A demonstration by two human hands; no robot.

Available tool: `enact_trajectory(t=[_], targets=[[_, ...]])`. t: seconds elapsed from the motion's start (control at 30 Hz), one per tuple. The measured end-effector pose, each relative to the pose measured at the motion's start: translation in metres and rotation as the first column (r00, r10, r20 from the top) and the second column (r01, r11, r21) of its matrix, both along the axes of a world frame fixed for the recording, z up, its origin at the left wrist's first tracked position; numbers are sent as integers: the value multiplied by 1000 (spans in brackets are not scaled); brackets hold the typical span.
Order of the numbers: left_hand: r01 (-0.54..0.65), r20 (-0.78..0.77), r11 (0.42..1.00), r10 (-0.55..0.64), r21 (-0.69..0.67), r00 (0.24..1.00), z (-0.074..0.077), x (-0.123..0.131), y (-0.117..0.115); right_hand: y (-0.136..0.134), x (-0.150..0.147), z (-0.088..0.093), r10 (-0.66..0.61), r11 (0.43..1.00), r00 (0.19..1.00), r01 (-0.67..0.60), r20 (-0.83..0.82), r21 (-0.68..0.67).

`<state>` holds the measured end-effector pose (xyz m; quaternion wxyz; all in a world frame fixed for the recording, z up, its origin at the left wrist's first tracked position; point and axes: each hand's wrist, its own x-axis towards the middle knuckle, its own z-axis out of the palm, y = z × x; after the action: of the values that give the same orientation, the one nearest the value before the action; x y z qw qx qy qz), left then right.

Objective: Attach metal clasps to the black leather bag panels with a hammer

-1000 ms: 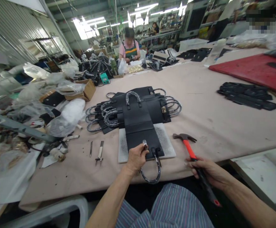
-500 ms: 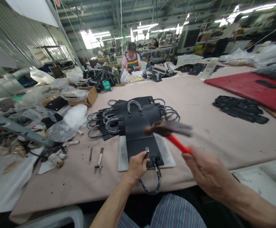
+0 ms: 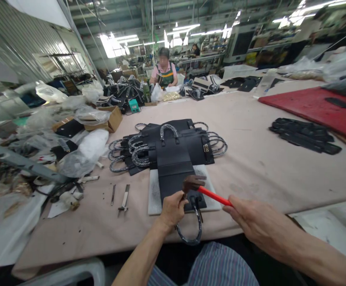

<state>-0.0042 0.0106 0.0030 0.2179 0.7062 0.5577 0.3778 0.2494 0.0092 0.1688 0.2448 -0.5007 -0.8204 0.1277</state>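
Head view: nearest, the right hand (image 3: 250,224) has its fingers clenched round a red-handled hammer (image 3: 211,193), whose head sits just above the left hand (image 3: 173,208). Left fingers curl shut at the near edge of a black bag panel (image 3: 175,174) on a pale slab (image 3: 153,190) on the table (image 3: 265,159); more bag pieces (image 3: 190,137) lie piled beyond

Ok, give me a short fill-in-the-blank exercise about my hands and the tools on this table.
1. The right hand grips a hammer whose handle is ____.
2. The left hand pinches a small metal tool on a bag panel coloured ____.
3. That panel lies on a pale slab; loose hand tools lie to the slab's ____.
Missing words: red, black, left.
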Motion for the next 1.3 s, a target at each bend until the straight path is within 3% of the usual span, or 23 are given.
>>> enact_trajectory(t=[0.07,0.13,0.17,0.23,0.27,0.3,0.33,0.4,0.47,0.53,0.6,0.7,0.8,0.87,0.9,1.0,1.07,1.17,1.3], targets=[[4,5,1000,-4,12,1000,0,0,0,9,9,-11,60,991,998,-58,9,-123],[2,17,1000,-2,18,1000,1,-1,0,17,20,-23,13,952,999,-26,-44,-306],[0,21,1000,0,19,1000,1,-1,-1,20,26,-31,-57,906,995,17,-81,-424],[8,29,1000,-9,14,1000,1,-1,-1,25,39,-58,-248,754,961,113,-120,-647],[12,32,1000,-12,11,999,0,-1,-2,28,46,-74,-337,664,935,156,-107,-731],[15,33,1000,-15,9,999,0,-1,-2,30,53,-92,-389,629,917,194,-88,-753],[14,31,1000,-15,11,999,-1,-1,-2,33,61,-109,-402,651,915,255,-40,-715],[10,18,1000,-10,15,1000,-2,-2,-1,38,71,-137,-396,762,914,383,92,-522],[7,5,1000,-7,15,1000,-3,-3,-1,39,68,-152,-387,848,908,419,162,-325],[11,10,1000,-11,14,1000,-3,-3,0,37,49,-156,-311,928,942,329,124,-173],[17,24,1000,-17,11,1000,-2,-4,-1,33,16,-154,-127,992,990,128,53,-18],[22,38,1000,-22,-12,999,-1,-2,-3,27,-36,-155,113,992,994,-113,1,54],[-13,119,996,22,-83,993,2,1,-3,24,-64,-164,160,984,987,-162,34,75],[-83,302,983,131,-166,944,7,1,2,24,-67,-170,151,985,988,-154,44,74],[-131,431,969,211,-208,877,11,-1,6,25,-66,-172,153,986,987,-156,44,67],[-250,735,925,380,-287,562,23,-18,21,26,-61,-173,165,984,986,-167,34,57],[-295,776,906,416,-304,475,28,-38,24,26,-60,-171,160,985,987,-162,27,59],[-355,670,867,496,-350,552,26,-74,12,26,-62,-171,148,987,989,-149,24,60],[-488,440,776,630,-400,640,11,-118,-21,25,-63,-173,145,987,989,-147,30,63]])
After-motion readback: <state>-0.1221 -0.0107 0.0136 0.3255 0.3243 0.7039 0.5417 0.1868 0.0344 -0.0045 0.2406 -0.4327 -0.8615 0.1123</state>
